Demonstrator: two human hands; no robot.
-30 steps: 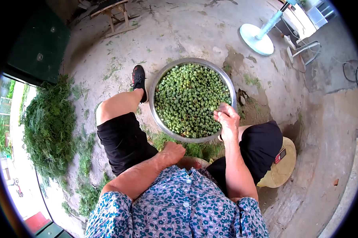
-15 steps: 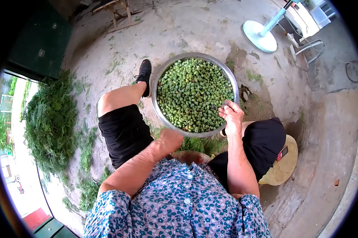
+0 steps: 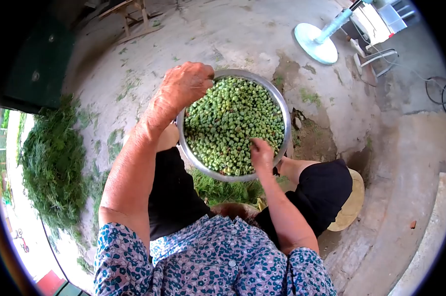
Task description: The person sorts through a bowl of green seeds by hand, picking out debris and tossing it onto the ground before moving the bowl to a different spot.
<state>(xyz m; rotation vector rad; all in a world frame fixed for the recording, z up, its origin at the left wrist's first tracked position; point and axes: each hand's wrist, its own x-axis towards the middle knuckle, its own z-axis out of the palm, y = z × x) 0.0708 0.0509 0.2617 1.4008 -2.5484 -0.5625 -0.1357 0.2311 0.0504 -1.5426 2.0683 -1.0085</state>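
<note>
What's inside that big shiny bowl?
Small green pods fill the metal bowl almost to its rim. The right hand rests on them at the near edge, and the left hand covers the far-left rim. The bowl's bottom and anything deeper are hidden under the pile.

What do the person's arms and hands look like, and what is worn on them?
The left arm and right arm are bare below short sleeves. The left sleeve and right sleeve have a small flower print in blue, teal and white on pale lilac. The left hand and right hand are bare: no gloves, and no watch or ring shows.
</note>
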